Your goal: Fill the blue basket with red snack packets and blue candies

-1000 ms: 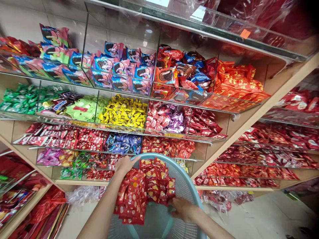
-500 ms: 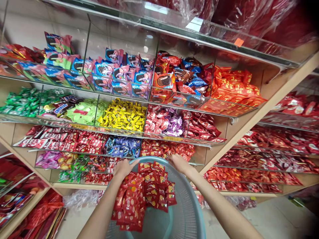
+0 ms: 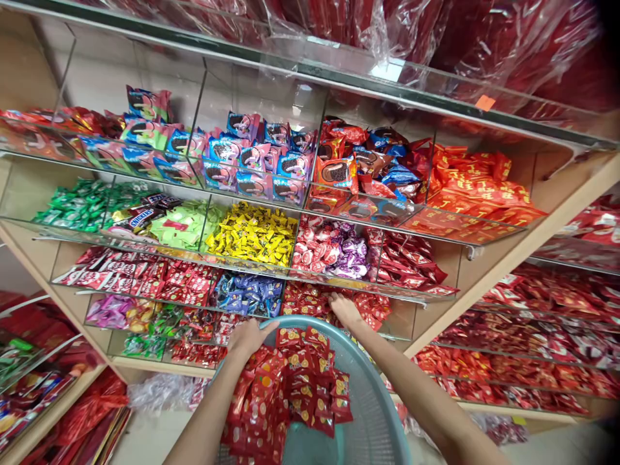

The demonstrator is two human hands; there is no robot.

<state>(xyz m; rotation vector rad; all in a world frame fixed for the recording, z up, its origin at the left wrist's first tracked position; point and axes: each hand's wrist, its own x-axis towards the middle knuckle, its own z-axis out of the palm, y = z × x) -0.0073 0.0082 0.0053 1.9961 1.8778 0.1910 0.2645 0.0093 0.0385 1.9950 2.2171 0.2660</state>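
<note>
A grey-blue plastic basket (image 3: 382, 394) with a perforated wall is in front of me at the bottom. My left hand (image 3: 248, 337) grips its far-left rim, thumb stretched along the edge. Inside lie red candy packets (image 3: 261, 400) with orange-slice prints, some joined in sheets; the basket's bottom shows in front of them. Beyond the rim, my right hand (image 3: 345, 311) is at a shelf bin of similar red packets (image 3: 310, 301). Its fingers are bent and close together, their tips partly hidden, and I cannot make out anything in them.
Glass-fronted shelves hold yellow candies (image 3: 252, 236), blue packets (image 3: 249, 294), green candies (image 3: 72, 203) and wrapped cookies (image 3: 334, 173). A glass edge (image 3: 232, 261) overhangs the lower bins. More shelves of red packets (image 3: 527, 329) stand right; plastic bags (image 3: 162, 394) lie below.
My right hand has moved from beside the basket's far rim up to the red packets in the bin. My left hand still grips the rim. The view has shifted slightly left.
</note>
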